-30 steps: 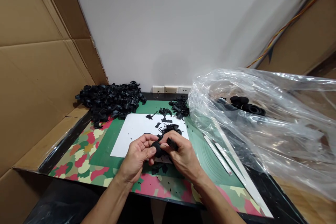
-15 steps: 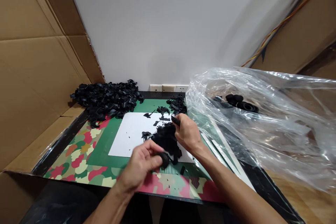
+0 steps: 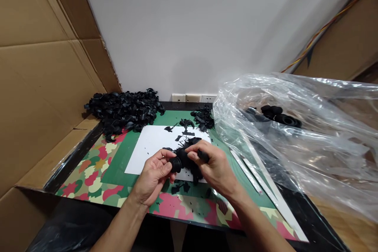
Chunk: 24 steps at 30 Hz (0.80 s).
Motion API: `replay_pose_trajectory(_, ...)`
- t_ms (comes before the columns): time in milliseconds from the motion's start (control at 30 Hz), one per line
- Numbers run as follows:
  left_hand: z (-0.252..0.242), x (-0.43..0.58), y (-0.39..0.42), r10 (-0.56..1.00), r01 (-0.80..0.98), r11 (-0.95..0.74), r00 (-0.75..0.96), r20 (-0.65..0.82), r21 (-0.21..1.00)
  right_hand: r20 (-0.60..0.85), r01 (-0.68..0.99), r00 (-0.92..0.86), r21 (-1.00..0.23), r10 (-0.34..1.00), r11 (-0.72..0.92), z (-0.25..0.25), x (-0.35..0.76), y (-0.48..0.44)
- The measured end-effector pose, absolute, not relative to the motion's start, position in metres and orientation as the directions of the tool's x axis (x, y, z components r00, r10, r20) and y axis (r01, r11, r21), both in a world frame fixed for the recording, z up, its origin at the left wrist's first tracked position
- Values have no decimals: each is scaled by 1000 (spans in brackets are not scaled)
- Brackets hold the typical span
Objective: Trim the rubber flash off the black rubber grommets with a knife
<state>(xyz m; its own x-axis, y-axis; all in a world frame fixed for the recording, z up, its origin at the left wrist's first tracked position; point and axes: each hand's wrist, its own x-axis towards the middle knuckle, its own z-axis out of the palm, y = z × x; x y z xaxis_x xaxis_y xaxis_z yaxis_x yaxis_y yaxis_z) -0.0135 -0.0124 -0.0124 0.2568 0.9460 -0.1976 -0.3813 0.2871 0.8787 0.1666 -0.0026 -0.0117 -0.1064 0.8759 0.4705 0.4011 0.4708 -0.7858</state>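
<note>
My left hand (image 3: 155,169) is closed round a ribbed black rubber bellows (image 3: 176,164), pinched between thumb and fingers above the white sheet (image 3: 138,157). My right hand (image 3: 214,165) is closed on a short black tool (image 3: 203,156), its working end hidden. The right thumb and forefinger reach to the dark rubber just beside the bellows; whether they grip it I cannot tell. Under and behind the hands lies a heap of black rubber trimmings (image 3: 195,171), with loose scraps (image 3: 188,133) farther back on the sheet.
A large pile of black rubber pieces (image 3: 126,110) lies at the back left. A smaller scrap pile (image 3: 203,117) sits behind the sheet. On the right, a clear plastic bag (image 3: 236,90) holds several black rubber parts (image 3: 282,118). Cardboard (image 3: 53,86) walls the left side.
My right hand has come down and nearer to my left hand. The bellows has turned so its ribs show. Some scraps now lie on the green mat below the sheet.
</note>
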Motion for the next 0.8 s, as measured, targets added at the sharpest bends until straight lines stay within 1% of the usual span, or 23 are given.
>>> replay_pose_trajectory(100,-12,-12,-12,945,-359,286,257,-200,889,492,405,-222,-739,842,538,-10,161,-8)
replay_pose_trajectory(200,-10,-11,-13,951,-312,273,232,-206,910,495,479,-324,-649,806,591,-12,160,-10)
replay_pose_trajectory(267,-9,-12,-12,954,-274,268,208,-215,924,501,546,-390,-550,773,632,-14,162,-11)
replay_pose_trajectory(433,-8,-12,-11,963,-180,243,161,-215,953,524,692,-503,-233,688,683,-11,158,-16)
replay_pose_trajectory(500,-7,-11,-12,972,-128,205,144,-187,970,513,709,-534,-163,673,686,-11,155,-16)
replay_pose_trajectory(533,-6,-10,-13,974,-101,187,147,-171,977,497,718,-538,-153,680,679,-13,155,-14)
replay_pose_trajectory(567,-5,-9,-15,973,-81,174,166,-159,982,483,737,-521,-161,703,657,-14,156,-12)
replay_pose_trajectory(633,-4,-9,-19,961,-73,176,228,-155,982,467,795,-415,-231,781,561,-19,163,-5)
replay_pose_trajectory(700,-3,-11,-22,949,-122,208,265,-170,970,482,835,-211,-364,850,414,-23,174,2)
replay_pose_trajectory(733,-4,-12,-22,948,-165,225,265,-177,960,490,816,-128,-442,862,372,-24,179,5)
replay_pose_trajectory(800,-6,-15,-20,949,-254,249,257,-183,935,471,745,-41,-573,881,341,-25,188,6)
